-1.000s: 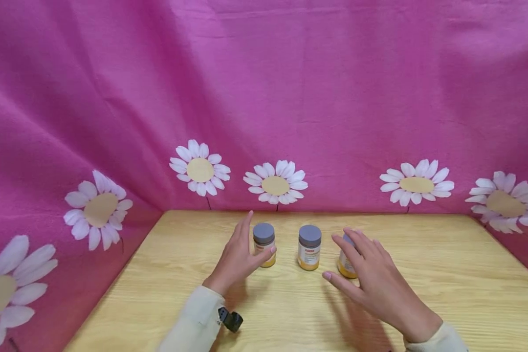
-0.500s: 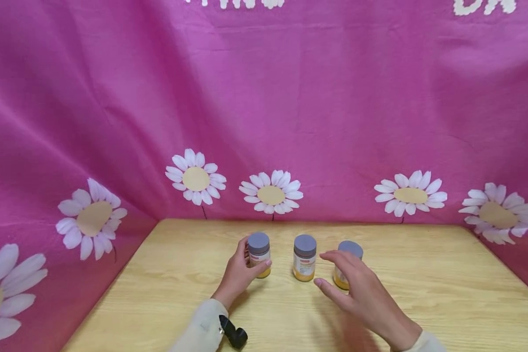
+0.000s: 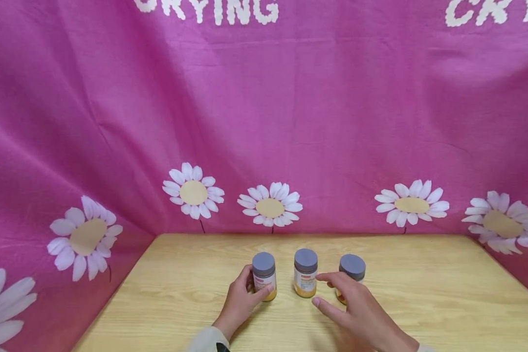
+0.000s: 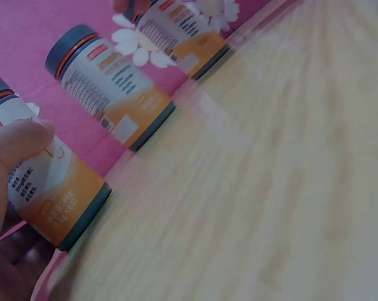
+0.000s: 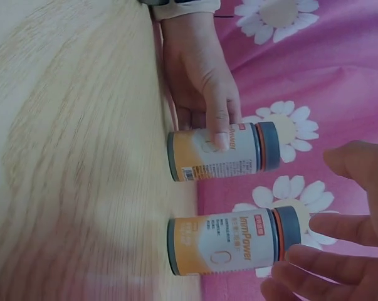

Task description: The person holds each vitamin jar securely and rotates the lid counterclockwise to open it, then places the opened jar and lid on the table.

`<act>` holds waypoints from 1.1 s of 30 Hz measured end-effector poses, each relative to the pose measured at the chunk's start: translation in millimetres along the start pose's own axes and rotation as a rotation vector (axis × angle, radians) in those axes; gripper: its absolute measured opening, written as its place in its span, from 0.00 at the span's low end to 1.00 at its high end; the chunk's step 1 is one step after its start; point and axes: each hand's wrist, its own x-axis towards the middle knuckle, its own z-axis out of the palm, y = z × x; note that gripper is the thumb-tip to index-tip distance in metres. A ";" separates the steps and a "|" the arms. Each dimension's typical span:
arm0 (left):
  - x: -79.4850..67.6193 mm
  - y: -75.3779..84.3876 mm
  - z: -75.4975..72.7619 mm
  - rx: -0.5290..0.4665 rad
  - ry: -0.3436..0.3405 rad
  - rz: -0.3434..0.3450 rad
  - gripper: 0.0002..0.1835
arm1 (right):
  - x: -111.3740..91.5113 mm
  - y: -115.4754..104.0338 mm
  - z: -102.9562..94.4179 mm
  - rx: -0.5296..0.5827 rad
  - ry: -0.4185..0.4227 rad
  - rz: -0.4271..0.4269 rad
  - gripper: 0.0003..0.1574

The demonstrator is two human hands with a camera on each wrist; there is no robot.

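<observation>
Three supplement bottles with grey lids and white-and-orange labels stand upright in a row. My left hand grips the left bottle, thumb across its label and fingers round the far side. The middle bottle stands just to the right of it; its label reads ImmPower in the right wrist view. My right hand is open, thumb and forefinger spread, with the forefinger tip right by the middle bottle's side. Behind that hand is the right bottle, partly hidden, its lid showing.
The bottles stand on a light wood-grain table. Pink cloth with white daisies and lettering hangs behind the table and along its left side.
My left hand has closed round the left bottle, from being spread beside it. My right hand has shifted left toward the middle bottle. The head view has tilted up.
</observation>
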 end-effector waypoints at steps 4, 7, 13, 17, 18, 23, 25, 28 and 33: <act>-8.6 2.8 4.2 0.004 -0.030 0.012 0.31 | 1.6 0.0 4.8 0.026 -0.011 -0.037 0.25; -17.4 15.3 8.4 0.001 -0.069 0.029 0.29 | 0.5 -0.1 4.5 0.033 -0.018 -0.036 0.26; -27.7 24.9 20.2 -0.009 -0.153 0.053 0.27 | -1.8 -4.1 3.3 0.035 -0.049 0.009 0.30; -36.7 40.7 26.9 -0.042 -0.207 0.107 0.26 | -3.5 -6.6 3.7 0.022 -0.055 0.007 0.32; -38.8 45.8 28.5 -0.053 -0.224 0.123 0.26 | -3.5 -6.7 3.8 0.028 -0.057 0.002 0.32; -44.2 61.9 34.5 -0.071 -0.283 0.172 0.25 | -2.6 -9.4 3.0 0.048 -0.048 -0.053 0.31; -45.1 63.9 35.8 -0.072 -0.294 0.180 0.25 | -2.7 -10.7 3.0 0.035 -0.034 -0.065 0.30; -45.8 63.9 36.1 -0.067 -0.302 0.207 0.25 | -3.1 -12.7 3.8 -0.017 -0.017 -0.042 0.31; -46.1 61.9 35.6 -0.063 -0.333 0.242 0.25 | -4.0 -14.4 6.1 -0.100 -0.007 0.024 0.35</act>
